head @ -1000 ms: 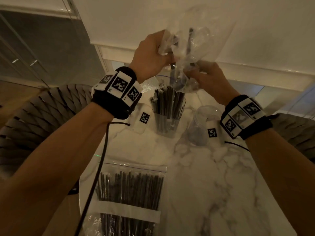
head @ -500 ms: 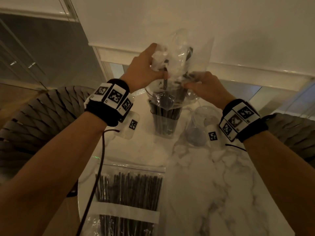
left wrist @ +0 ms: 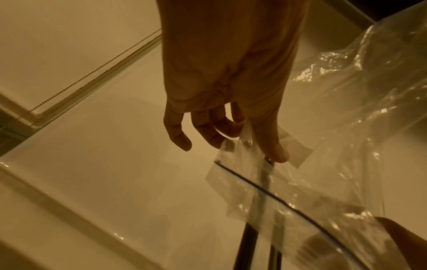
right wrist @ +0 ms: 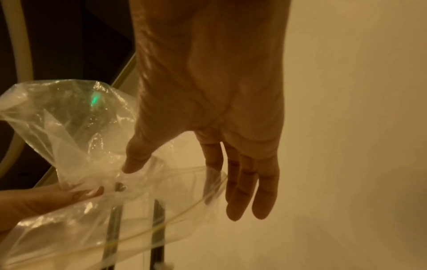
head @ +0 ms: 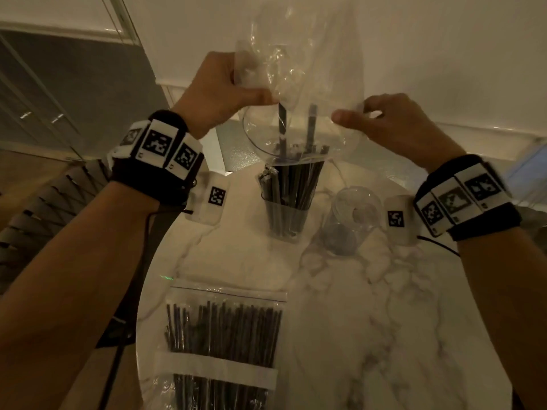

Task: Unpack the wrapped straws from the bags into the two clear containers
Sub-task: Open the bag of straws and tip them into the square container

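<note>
Both hands hold a clear plastic bag upside down above the left clear container, which is packed with dark wrapped straws. My left hand pinches the bag's left side between thumb and fingers. My right hand pinches the bag's mouth edge on the right. Two dark straws hang from the bag's open mouth, their lower ends among the straws in the container. The right clear container stands beside it with no straws showing in it.
A second zip bag full of dark straws lies flat at the near edge of the round marble table. Tagged white blocks stand beside each container. Woven chairs flank the table; a black cable runs down from the left wrist.
The bag has been lifted higher above the left container and its mouth spread wider. The bunched straws have slid down; only two still hang from the bag.
</note>
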Demonstrator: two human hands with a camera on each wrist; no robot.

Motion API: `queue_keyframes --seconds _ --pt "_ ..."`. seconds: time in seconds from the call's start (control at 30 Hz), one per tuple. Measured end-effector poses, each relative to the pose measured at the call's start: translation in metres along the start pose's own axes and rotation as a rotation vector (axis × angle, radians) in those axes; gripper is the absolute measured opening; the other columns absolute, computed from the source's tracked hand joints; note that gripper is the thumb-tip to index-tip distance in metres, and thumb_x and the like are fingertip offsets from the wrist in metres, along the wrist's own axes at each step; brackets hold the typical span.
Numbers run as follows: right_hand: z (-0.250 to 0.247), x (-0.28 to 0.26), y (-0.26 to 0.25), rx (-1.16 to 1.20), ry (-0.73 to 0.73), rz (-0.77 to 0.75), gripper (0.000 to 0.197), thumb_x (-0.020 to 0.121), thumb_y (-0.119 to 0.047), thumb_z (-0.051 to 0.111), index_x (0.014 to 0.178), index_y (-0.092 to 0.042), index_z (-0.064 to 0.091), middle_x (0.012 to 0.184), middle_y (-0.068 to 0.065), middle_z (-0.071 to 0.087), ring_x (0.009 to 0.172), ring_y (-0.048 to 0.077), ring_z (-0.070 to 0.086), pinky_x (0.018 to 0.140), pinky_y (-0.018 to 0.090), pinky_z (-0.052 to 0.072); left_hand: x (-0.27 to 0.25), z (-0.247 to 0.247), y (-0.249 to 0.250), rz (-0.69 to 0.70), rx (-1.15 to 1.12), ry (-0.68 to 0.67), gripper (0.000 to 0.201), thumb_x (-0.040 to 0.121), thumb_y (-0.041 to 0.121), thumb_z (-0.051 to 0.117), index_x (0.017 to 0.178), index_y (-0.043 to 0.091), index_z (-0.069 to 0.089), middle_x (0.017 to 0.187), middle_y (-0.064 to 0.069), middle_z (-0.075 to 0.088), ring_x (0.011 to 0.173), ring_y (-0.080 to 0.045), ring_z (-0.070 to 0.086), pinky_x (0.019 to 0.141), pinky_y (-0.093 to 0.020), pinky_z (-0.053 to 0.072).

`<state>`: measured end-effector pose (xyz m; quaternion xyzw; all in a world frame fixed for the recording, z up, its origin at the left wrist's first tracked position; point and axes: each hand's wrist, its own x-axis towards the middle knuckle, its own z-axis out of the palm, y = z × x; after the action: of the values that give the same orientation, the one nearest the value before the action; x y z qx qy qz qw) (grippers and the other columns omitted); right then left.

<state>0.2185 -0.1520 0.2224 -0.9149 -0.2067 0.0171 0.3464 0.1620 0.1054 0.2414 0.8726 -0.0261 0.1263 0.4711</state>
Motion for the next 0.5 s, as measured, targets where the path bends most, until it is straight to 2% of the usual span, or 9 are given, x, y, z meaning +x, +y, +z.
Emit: queue_keyframes --seconds 0.13,0.2,0.23,0.27,0.3,0.33,0.37,0.47,0.5 --pt "-0.019 -0.006 -0.011 -0.033 0.051 -0.031 0.080 0.060 -0.084 0.049 0.101 -0.017 0.068 0.109 -0.002 0.063 0.094 0.013 0.058 0.087 0.032 0.043 -0.005 -0.008 0.023 0.087 0.015 0.014 0.023 0.081 0.014 0.070 0.063 0.016 0.056 0.052 0.023 0.060 0.049 0.013 0.054 0.055 0.000 0.040" --pt "-0.029 -0.011 -0.015 0.005 0.102 -0.045 0.084 0.059 -0.083 0.054 0.106 -0.015 0.068 0.115 -0.001 0.065 0.095 0.014 0.062 0.091 0.036 0.049 -0.008 -0.010 0.035 0.134 -0.003 0.048 0.018 0.083 0.018 0.069 0.079 0.001 0.067 0.070 0.018 0.065 0.062 0.011 0.058 0.064 -0.005 0.047" --pt "-0.034 -0.015 -0.017 0.069 0.136 -0.052 0.083 0.058 -0.080 0.059 0.109 -0.015 0.067 0.116 -0.001 0.066 0.095 0.015 0.065 0.093 0.039 0.051 -0.010 -0.011 0.037 0.158 -0.049 0.060 0.015 0.083 0.019 0.069 0.088 0.005 0.071 0.078 0.011 0.066 0.069 0.008 0.059 0.070 -0.012 0.052" --pt "-0.039 -0.019 -0.019 0.150 0.171 -0.062 0.080 0.059 -0.075 0.065 0.111 -0.014 0.067 0.117 0.000 0.066 0.094 0.015 0.068 0.094 0.041 0.052 -0.015 -0.011 0.045 0.174 -0.098 0.082 0.007 0.083 0.021 0.068 0.086 0.023 0.074 0.079 0.009 0.065 0.071 0.004 0.058 0.077 -0.020 0.055" --pt "-0.043 -0.022 -0.020 0.229 0.200 -0.080 0.077 0.061 -0.069 0.070 0.113 -0.013 0.066 0.118 0.000 0.066 0.093 0.016 0.069 0.093 0.042 0.054 -0.017 -0.010 0.050 0.171 -0.139 0.108 0.021 0.082 0.023 0.066 0.076 0.042 0.072 0.077 0.010 0.061 0.072 -0.001 0.056 0.079 -0.021 0.053" --pt "-0.047 -0.026 -0.023 0.299 0.219 -0.104 0.074 0.063 -0.062 0.073 0.115 -0.010 0.064 0.119 0.002 0.065 0.093 0.017 0.070 0.090 0.042 0.055 -0.021 -0.008 0.056 0.198 -0.160 0.144 0.032 0.081 0.023 0.064 0.067 0.051 0.066 0.075 0.008 0.056 0.074 -0.007 0.053 0.079 -0.023 0.050" --pt "-0.051 -0.030 -0.025 0.366 0.231 -0.133 0.072 0.066 -0.056 0.075 0.116 -0.007 0.063 0.120 0.005 0.064 0.093 0.019 0.070 0.088 0.041 0.056 -0.020 -0.006 0.058 0.188 -0.179 0.168 0.035 0.083 0.019 0.061 0.064 0.049 0.063 0.076 0.007 0.052 0.075 -0.009 0.053 0.079 -0.024 0.050" --pt "-0.062 -0.051 -0.034 0.555 0.244 -0.235 0.053 0.074 -0.043 0.074 0.110 -0.006 0.063 0.110 0.009 0.064 0.089 0.018 0.069 0.084 0.040 0.057 -0.025 0.001 0.074 0.179 -0.224 0.269 0.031 0.084 0.007 0.058 0.068 0.033 0.057 0.067 0.017 0.061 0.067 0.007 0.061 0.071 -0.014 0.051" --pt "-0.066 -0.060 -0.035 0.617 0.245 -0.260 0.042 0.078 -0.039 0.071 0.107 -0.009 0.063 0.104 0.007 0.065 0.089 0.018 0.067 0.083 0.039 0.057 -0.027 0.006 0.078 0.222 -0.283 0.266 0.023 0.084 0.008 0.058 0.070 0.026 0.060 0.067 0.014 0.065 0.069 0.000 0.066 0.068 -0.020 0.054"
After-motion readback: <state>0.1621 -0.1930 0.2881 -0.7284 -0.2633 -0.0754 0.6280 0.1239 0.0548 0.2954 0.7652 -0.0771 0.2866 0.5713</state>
